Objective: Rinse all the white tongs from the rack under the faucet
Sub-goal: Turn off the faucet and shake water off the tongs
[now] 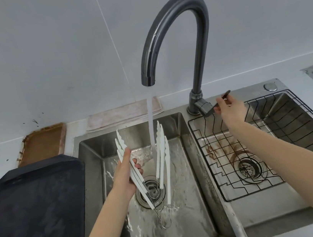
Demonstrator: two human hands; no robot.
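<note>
Rinse under way: water running, tongs in the stream.

Left hand (126,172) grips one side of a bundle of white, scallop-tipped plastic tongs (139,173), splayed in a V over the left steel sink basin (188,224), presumably so water reaches the inner faces. Right hand (230,108) pinches the dark metal faucet lever (206,108), likely regulating flow. Black wire rack (239,167) sits in the right basin.

White tongs (137,173) splayed under faucet (172,35)
</note>
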